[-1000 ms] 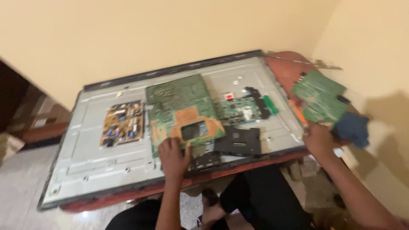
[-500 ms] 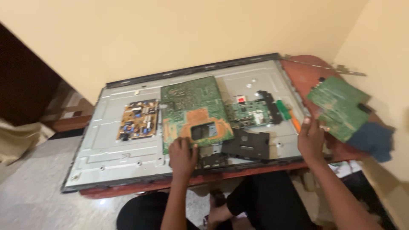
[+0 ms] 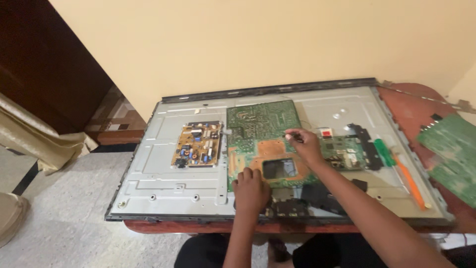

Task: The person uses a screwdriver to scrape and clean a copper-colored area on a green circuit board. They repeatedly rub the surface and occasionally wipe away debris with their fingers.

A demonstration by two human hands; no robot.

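Both hands now rest on the large green circuit board (image 3: 263, 134), mid-panel on the table (image 3: 396, 106). The right hand (image 3: 305, 144) came in from the table's right edge, grip pinched narrow on something small; left hand (image 3: 250, 186) presses flat, holding nothing.

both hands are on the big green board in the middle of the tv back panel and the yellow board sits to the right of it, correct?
Not quite. The head view shows the yellow board to the left of the big green board, not the right. The rest holds: the left hand rests at the green board's lower edge and the right hand is on its right side, all on the tv back panel.
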